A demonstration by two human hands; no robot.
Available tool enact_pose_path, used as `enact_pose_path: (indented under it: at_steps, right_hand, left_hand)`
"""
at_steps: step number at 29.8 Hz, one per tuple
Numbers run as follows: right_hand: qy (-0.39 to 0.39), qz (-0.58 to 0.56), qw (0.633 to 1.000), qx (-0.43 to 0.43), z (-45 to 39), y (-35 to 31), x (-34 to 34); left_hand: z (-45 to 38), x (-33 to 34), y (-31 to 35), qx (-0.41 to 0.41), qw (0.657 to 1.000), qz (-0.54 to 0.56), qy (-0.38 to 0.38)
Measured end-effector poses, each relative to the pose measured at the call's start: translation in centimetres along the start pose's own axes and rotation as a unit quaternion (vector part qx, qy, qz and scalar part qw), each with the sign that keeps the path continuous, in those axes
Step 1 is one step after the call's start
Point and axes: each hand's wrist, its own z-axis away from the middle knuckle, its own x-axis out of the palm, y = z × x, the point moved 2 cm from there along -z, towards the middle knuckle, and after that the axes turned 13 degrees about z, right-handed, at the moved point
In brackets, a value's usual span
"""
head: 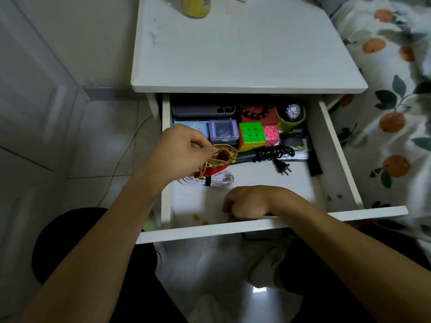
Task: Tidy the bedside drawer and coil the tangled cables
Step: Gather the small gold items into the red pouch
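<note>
**Pouch held open over the drawer; small pieces gathered at the front rail**

The left hand [179, 150] pinches the gold rim of a red drawstring pouch [218, 160], holding its mouth open above the drawer [335, 159]. The right hand [245, 203] is curled, knuckles up, on the drawer floor at the front rail; whether it holds anything cannot be told. Small yellow pieces [200, 219] lie just left of it.

The white cable [221, 179], coiled and banded, lies directly under the pouch. The black cable [272, 153] is bundled beyond the right hand, its plug loose.

Risks, as judged: the pouch mouth may sag or tip in so light a pinch, spilling its contents; its hanging cords may snag the white cable; pieces may slide out of reach beneath the front rail.

No brand, label or writing is legible.
</note>
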Motion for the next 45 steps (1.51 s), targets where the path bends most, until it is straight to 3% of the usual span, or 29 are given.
enact_pose_path:
  at_steps: [4,8,17,22,25,28,37,45]
  right_hand:
    - [0.003,-0.023,0.999,-0.033,0.0,-0.7,-0.4]
    - [0.068,-0.052,0.996,-0.004,-0.1,-0.3,-0.6]
    - [-0.005,-0.026,0.996,-0.086,-0.9,-3.6,-0.6]
    - [0.090,-0.040,0.995,-0.016,-0.4,-2.0,-1.4]
    - [0.028,0.035,0.999,0.010,-0.6,-1.7,-0.7]
    - [-0.009,0.022,1.000,-0.014,-0.8,-2.7,-0.4]
    - [0.003,-0.038,0.998,-0.042,-0.9,-4.7,-1.1]
    - [-0.032,-0.072,0.993,-0.084,-1.3,-6.6,-1.5]
  left_hand:
    - [-0.2,0.1,0.0,-0.002,1.000,0.001,-0.003]
    - [-0.3,-0.2,-0.2,0.003,1.000,0.000,0.001]
    - [-0.4,-0.6,-0.4,0.006,1.000,0.002,0.000]
    - [-0.2,-0.9,-0.5,0.010,1.000,0.008,0.000]
    - [-0.1,-1.3,-0.7,0.012,1.000,0.008,0.002]
    - [0.0,-1.2,-0.6,0.011,1.000,0.014,0.002]
    - [0.1,-1.6,-0.6,0.001,1.000,0.008,0.002]
    - [0.9,-2.7,-1.1,-0.008,1.000,0.011,0.013]
